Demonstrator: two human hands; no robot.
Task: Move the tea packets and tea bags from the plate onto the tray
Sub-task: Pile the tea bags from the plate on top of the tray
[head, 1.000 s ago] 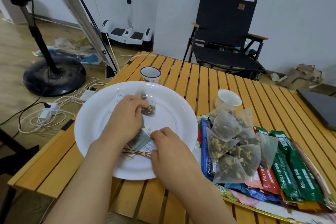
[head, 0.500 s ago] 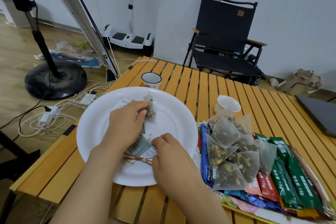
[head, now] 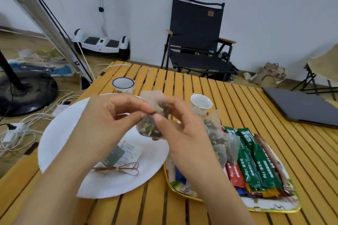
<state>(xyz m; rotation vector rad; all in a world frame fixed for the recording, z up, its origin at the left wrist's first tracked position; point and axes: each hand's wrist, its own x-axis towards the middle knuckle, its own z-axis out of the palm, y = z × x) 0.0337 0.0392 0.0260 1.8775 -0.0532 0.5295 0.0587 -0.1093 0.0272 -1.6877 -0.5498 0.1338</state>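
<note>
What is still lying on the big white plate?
On the white plate lie flat paper packets and a twisted wire tie. The left hand and its arm cover part of the plate, so more could be hidden there.

2 bare arms come in from the bottom edge, with no sleeves on them. The left hand [head: 108,120] has no ring, watch, band or glove. The right hand [head: 182,133] is bare too. The fingernails are short and plain, with no paint, and 1 thumbnail on the right hand shows clearly. Both wrists are bare. No clothes show on the person anywhere in view.
</note>
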